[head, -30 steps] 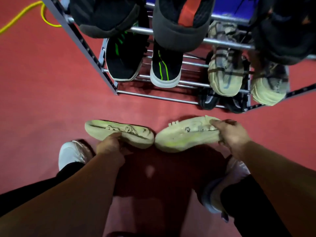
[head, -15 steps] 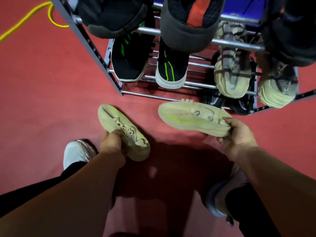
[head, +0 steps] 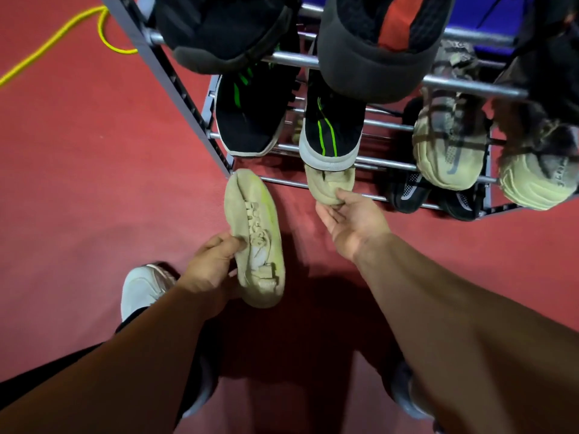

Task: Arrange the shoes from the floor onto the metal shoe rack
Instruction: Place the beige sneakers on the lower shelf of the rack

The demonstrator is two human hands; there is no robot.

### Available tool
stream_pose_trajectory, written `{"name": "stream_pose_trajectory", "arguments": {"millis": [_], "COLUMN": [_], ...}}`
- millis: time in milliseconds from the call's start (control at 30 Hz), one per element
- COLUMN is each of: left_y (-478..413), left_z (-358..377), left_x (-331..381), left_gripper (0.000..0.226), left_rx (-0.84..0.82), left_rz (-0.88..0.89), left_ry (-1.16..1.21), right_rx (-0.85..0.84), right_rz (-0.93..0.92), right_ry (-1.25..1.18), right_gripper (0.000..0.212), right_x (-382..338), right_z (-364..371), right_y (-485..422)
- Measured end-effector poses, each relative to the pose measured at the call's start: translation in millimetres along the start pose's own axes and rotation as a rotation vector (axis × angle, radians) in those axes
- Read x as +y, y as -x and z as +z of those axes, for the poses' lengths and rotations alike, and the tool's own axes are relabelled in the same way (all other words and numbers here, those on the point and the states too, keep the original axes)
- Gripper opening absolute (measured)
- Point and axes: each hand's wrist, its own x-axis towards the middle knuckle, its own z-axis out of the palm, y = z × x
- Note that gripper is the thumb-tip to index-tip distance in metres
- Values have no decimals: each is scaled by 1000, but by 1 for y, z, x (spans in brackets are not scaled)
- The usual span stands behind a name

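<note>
My left hand (head: 210,267) grips a pale beige sneaker (head: 255,236) by its side, toe pointing at the lower left corner of the metal shoe rack (head: 188,101). The matching beige sneaker (head: 329,187) lies mostly under the rack's bottom rails, only its heel showing below a black shoe with green stripes (head: 330,133). My right hand (head: 347,214) touches that heel with its fingertips, palm up and fingers fairly straight.
The rack holds several shoes: black ones with green stripes (head: 250,120), beige patterned ones (head: 448,145), dark ones on top (head: 225,29) and black mesh ones (head: 407,192) at the bottom. A yellow cable (head: 56,42) lies on the red floor. My feet in light shoes (head: 141,289) stand below.
Both beige sneakers were lifted from the floor and turned toe-first toward the rack. The right one has gone in under the bottom rails; the left one has moved up to the rack's corner.
</note>
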Motion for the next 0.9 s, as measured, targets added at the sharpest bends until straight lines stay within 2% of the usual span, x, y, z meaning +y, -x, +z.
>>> {"name": "stream_pose_trajectory", "arguments": {"millis": [133,333,433,500,600,667,733,800,867,900], "left_y": [-8,-20,-18,-17,-18,-20,-20,-20,-20,-20], "left_z": [5,9,6,2,-2,-2,2,8,12,14], "left_x": [16,25,21,16,12,12,13,15,17,18], "left_gripper": [20,39,43,46,38,33,28,28,28,26], "left_rx": [-66,-117,-140,-148,-129,-105,-103,-99,-85,-93], "left_rz": [32,84,86,80,59,55,64,68,80,89], "left_ry": [66,136,137,136,170,176,188,212,218,217], "right_rx": [43,130,125,134,139,126,54,-95,-244,-313], "right_rz": [-35,-2,4,-18,-46,-23,53,200,353,404], "right_ry": [-44,173,162,131,102,226,529,777,845,855], "right_gripper": [23,19,29,28,13,21,29,51,70,70], "right_x": [-4,-6,-4,-5,-7,-4,4,15,25,30], "right_z": [16,12,9,9,6,3,-2,-10,-15,-16], "right_y": [-15,-21,-19,-19,-18,-14,-8,-3,0,3]}}
